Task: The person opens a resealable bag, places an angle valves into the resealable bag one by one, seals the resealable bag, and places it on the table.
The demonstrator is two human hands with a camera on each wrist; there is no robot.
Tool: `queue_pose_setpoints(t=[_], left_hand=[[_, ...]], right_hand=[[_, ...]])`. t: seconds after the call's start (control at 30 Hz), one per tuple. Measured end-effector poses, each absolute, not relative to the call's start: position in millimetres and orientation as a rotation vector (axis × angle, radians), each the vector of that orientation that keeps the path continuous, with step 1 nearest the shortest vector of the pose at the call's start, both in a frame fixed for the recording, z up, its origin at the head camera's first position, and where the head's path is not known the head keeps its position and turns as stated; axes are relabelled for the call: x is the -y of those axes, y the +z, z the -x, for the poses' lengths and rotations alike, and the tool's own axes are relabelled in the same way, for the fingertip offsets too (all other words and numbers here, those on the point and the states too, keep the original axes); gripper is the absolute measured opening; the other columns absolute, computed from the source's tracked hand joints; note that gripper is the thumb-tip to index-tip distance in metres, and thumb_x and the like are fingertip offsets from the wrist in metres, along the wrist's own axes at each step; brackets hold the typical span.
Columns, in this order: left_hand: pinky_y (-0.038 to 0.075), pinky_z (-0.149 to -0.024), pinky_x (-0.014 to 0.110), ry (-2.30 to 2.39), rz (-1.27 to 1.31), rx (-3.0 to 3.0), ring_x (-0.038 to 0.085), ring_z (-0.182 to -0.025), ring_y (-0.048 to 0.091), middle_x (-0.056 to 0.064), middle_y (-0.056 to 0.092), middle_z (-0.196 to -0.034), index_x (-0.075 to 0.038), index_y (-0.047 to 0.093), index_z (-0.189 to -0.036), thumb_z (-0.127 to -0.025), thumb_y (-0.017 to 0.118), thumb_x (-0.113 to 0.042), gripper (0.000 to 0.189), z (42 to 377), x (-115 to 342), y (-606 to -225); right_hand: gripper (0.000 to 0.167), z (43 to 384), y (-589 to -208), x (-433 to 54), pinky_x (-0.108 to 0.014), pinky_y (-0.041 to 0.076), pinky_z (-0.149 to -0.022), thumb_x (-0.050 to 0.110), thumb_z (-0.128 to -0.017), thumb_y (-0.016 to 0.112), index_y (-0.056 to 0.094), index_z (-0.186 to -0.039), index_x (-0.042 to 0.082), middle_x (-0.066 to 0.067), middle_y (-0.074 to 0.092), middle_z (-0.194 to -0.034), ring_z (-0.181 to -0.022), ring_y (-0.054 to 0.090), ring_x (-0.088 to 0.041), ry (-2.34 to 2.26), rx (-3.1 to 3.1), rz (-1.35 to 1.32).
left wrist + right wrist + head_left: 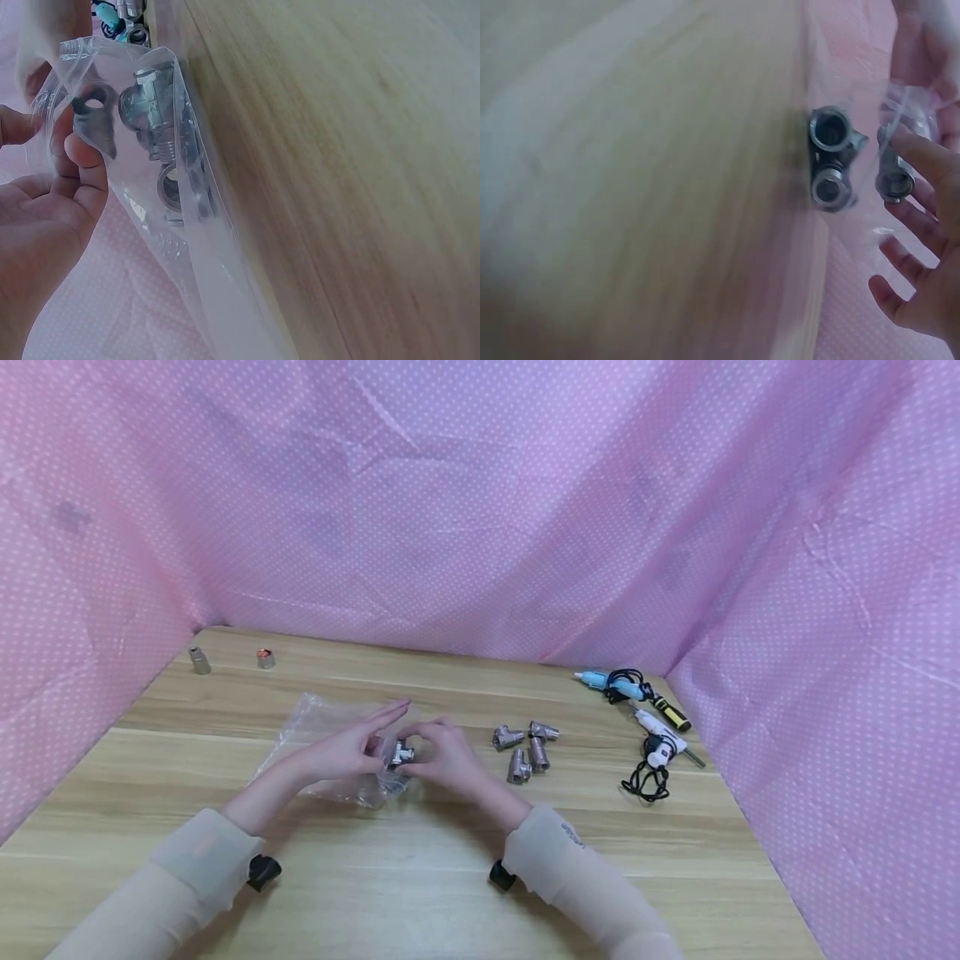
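Note:
My left hand (341, 753) holds a clear plastic bag (296, 731) near its mouth, thumb and fingers at the edge. Between thumb and fingers of my right hand (453, 762) is a metal tee fitting (402, 754), right at the bag's mouth. In the right wrist view this held fitting (894, 178) shows an open round end, with bag film around it. Other metal fittings (154, 112) lie in the bag in the left wrist view. Film partly blurs their outlines.
Several loose metal tee fittings (519, 767) lie right of my hands. A light blue corded tool (611, 683), a white corded tool (660, 731) and a yellow-black handle (671, 713) sit farther right. A metal cylinder (198, 661) and copper-topped piece (266, 658) stand far left.

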State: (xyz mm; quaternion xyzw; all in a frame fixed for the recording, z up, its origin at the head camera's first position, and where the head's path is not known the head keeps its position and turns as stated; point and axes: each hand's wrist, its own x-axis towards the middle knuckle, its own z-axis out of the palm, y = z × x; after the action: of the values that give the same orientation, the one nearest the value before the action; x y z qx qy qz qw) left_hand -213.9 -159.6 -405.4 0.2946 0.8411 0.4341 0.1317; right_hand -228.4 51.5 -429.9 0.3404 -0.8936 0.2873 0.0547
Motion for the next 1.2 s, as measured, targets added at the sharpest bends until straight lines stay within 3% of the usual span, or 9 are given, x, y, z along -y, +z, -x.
queue_pose_setpoints(t=[0.17,0.43,0.63,0.87,1.2], left_hand=[[0.045,-0.057,0.022,1.279,-0.840,-2.423,0.010,-0.062,0.043,0.015,0.006,-0.158,-0.014,0.011,-0.153,-0.076,0.061,0.001,0.093,212.7,159.4,-404.3],[0.045,-0.057,0.023,1.269,-0.837,-2.449,0.010,-0.061,0.042,0.013,0.009,-0.158,-0.021,0.012,-0.153,-0.076,0.063,-0.001,0.094,212.3,162.2,-403.4],[0.048,-0.059,0.025,1.276,-0.868,-2.455,0.011,-0.064,0.047,0.014,0.015,-0.156,-0.017,0.015,-0.153,-0.077,0.063,-0.001,0.091,213.0,163.6,-403.0],[0.047,-0.063,0.024,1.260,-0.885,-2.528,0.012,-0.069,0.047,0.015,0.017,-0.156,-0.005,0.024,-0.149,-0.077,0.063,-0.002,0.081,212.0,163.4,-402.5],[0.048,-0.066,0.025,1.281,-0.842,-2.555,0.014,-0.072,0.048,0.020,0.022,-0.153,-0.005,0.024,-0.149,-0.075,0.063,0.001,0.084,211.7,164.1,-407.4]], right_hand=[[0.050,229.9,-433.6,-46.2,-0.027,0.041,-0.088,0.039,-0.070,0.080,0.066,-0.115,0.020,0.010,0.066,-0.113,-0.098,0.051,-0.010,0.839,2.729,-0.975],[0.058,226.9,-424.1,-57.0,-0.031,0.042,-0.098,0.038,-0.073,0.077,0.060,-0.126,0.020,0.009,0.061,-0.124,-0.110,0.050,-0.011,0.897,2.774,-1.013],[0.056,224.8,-412.1,-77.9,-0.038,0.035,-0.107,0.032,-0.076,0.077,0.059,-0.126,0.016,0.004,0.060,-0.128,-0.120,0.050,-0.014,0.953,2.774,-1.068],[0.052,228.5,-400.8,-110.5,-0.035,0.040,-0.104,0.027,-0.076,0.077,0.061,-0.123,0.014,0.001,0.062,-0.125,-0.117,0.053,-0.016,0.881,2.682,-1.132],[0.046,231.4,-399.6,-160.6,-0.045,0.041,-0.100,0.018,-0.075,0.078,0.064,-0.119,0.010,-0.003,0.063,-0.122,-0.117,0.052,-0.022,0.844,2.620,-1.132]])
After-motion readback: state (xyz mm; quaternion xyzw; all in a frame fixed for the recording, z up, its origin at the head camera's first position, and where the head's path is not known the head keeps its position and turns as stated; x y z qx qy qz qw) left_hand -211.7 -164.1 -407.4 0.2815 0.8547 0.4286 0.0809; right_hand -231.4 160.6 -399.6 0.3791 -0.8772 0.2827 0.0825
